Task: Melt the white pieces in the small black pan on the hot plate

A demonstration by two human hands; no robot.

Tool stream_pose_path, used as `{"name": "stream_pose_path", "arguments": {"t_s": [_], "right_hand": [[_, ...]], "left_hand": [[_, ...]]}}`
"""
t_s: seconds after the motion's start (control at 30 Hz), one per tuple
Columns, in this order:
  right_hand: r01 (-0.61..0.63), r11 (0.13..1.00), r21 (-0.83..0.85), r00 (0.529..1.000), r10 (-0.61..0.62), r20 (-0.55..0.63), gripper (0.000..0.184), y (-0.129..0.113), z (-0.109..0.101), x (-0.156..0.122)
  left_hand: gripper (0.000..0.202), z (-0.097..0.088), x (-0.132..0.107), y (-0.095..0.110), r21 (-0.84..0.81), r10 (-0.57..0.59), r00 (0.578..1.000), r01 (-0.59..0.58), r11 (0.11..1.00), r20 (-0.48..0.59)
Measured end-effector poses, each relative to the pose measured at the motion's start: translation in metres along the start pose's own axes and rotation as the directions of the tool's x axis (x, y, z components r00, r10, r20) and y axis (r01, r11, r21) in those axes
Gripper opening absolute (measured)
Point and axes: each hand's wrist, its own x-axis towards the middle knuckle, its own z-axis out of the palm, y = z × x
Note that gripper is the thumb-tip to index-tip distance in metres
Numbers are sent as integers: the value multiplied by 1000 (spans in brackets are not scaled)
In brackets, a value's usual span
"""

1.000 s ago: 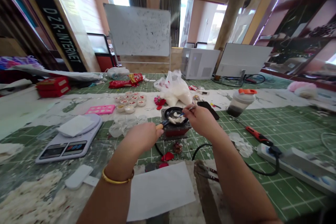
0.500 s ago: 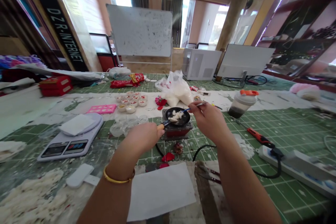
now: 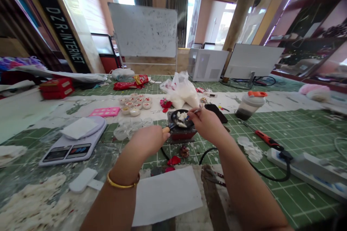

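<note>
Head view: both hands at a small black pan (image 3: 182,119).
Left hand (image 3: 148,140) closed round the pan's wooden handle; right hand (image 3: 207,124) pinches a thin metal stirrer (image 3: 195,111), tip in the white lumps (image 3: 181,116) inside the pan. Pan sits on a red-sided square heater (image 3: 181,135). White digital scale (image 3: 72,144) to the left; clear bag of white granules (image 3: 181,92) and cluster of small white cups (image 3: 135,104) behind; white paper sheet (image 3: 166,195) nearest the camera.

One head-worn camera looks forward and down over the table (image 3: 298,122). The pan (image 3: 174,115) sits close, mid-frame. The whiteboard (image 3: 143,30) stands far behind the pan.
</note>
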Motion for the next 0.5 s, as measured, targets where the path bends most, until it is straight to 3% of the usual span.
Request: {"name": "stream_pose_path", "arguments": {"t_s": [0.17, 0.3, 0.5], "right_hand": [[-44, 999, -23, 993, 41, -114, 32, 5, 2, 3], [-48, 993, -106, 999, 48, -10, 31, 10, 7, 8], [-58, 996, -71, 998, 56, -28, 33, 9, 3, 7]], "left_hand": [[44, -2, -1, 0, -11, 51, 998, -51, 999, 29], [44, -4, -2, 1, -16, -10, 1000, 11, 1000, 29], [44, -3, -2, 2, -23, 12, 1000, -12, 1000, 18]]}}
